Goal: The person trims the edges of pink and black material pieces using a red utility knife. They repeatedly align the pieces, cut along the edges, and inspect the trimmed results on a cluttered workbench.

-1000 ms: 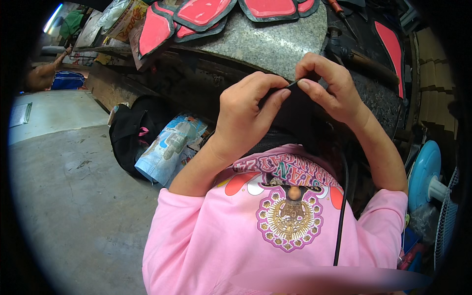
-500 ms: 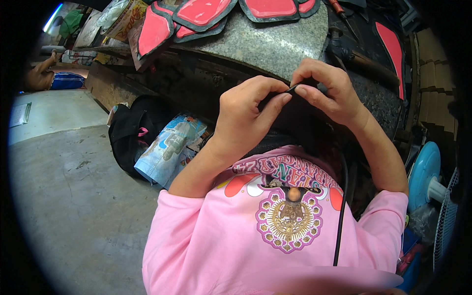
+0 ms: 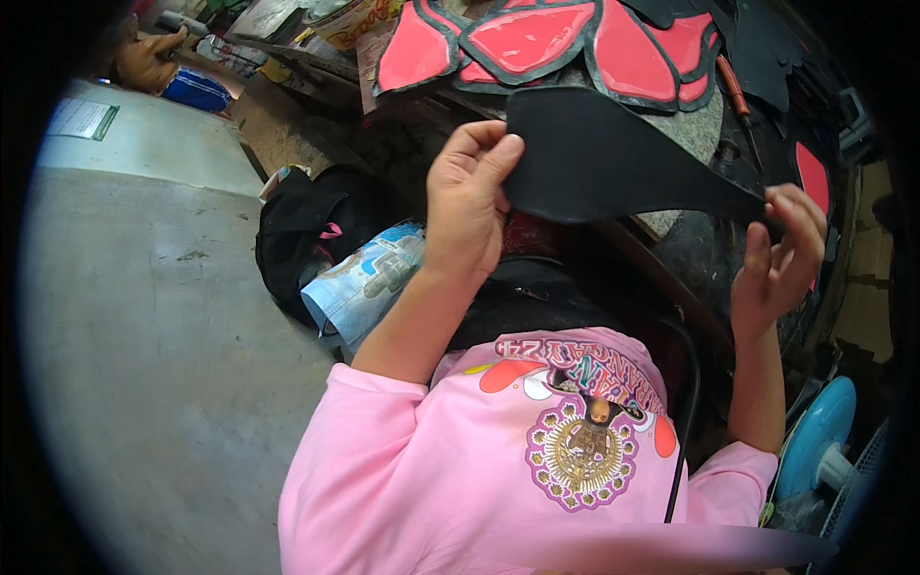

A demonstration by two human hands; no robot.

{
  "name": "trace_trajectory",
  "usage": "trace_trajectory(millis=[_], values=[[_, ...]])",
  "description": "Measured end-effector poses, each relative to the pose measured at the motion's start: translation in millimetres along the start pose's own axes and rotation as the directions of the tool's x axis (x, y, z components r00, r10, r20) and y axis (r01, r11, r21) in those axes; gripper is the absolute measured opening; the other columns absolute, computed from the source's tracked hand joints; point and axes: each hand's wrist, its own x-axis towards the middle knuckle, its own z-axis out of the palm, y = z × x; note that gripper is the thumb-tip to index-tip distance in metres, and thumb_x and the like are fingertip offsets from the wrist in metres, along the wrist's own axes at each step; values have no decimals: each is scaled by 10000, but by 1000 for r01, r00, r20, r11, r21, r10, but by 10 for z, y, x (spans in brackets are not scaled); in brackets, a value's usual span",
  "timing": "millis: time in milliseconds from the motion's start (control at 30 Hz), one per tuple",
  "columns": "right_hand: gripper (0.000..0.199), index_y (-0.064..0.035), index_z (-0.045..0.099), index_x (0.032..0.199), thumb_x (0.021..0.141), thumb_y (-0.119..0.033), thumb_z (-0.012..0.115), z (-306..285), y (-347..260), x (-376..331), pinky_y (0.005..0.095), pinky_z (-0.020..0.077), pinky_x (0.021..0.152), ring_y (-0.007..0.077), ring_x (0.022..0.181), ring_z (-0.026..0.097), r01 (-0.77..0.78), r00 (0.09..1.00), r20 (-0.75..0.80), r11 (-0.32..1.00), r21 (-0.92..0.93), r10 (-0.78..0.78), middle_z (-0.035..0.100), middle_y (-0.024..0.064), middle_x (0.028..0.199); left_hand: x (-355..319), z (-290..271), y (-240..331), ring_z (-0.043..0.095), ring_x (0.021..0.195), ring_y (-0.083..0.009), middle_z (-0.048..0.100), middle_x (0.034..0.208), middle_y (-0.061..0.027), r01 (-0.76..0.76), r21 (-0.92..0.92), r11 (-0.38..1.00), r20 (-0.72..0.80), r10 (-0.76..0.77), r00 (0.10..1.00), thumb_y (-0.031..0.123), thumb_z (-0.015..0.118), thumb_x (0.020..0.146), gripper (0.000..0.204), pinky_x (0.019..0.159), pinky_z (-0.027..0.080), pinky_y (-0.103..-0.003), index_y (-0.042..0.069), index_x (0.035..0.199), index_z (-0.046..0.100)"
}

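Observation:
Stretched between my hands is a flat, flexible black piece (image 3: 604, 158), perhaps leather or rubber, wide and rounded at one end and tapering to the right. My left hand (image 3: 470, 196) is closed on its wide end, thumb in front and fingers partly behind. At the narrow end, my right hand (image 3: 781, 254) holds the tip lightly by its fingertips, the other fingers loosely curled. Beyond the piece, several red-pink panels with dark borders (image 3: 527, 43) overlap on a speckled stone slab (image 3: 707, 125).
A red-handled pointed tool (image 3: 733, 86) lies right of the panels. Another red panel (image 3: 812, 177) is farther right. Left of my arm are a black bag (image 3: 297, 240) and a light-blue printed packet (image 3: 359, 287). A blue fan (image 3: 819, 431) stands by my right elbow.
My hands have moved apart, the right one going right and down. The black piece, seen only as a thin edge before, now shows its broad face. The view has shifted.

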Motion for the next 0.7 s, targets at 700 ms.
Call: trace_trajectory(millis=[700], values=[[307,51,664,1093,1011,-238,601,194,21,-110,222,491,795,63,869,606,-822,570,579,395,410,583,686,23,978,-285,319,-334,711,978,-239,677,1112,-164,333,59,941,343,-332,879,100,569,995,222,843,608,-375,-35,1170,553]])
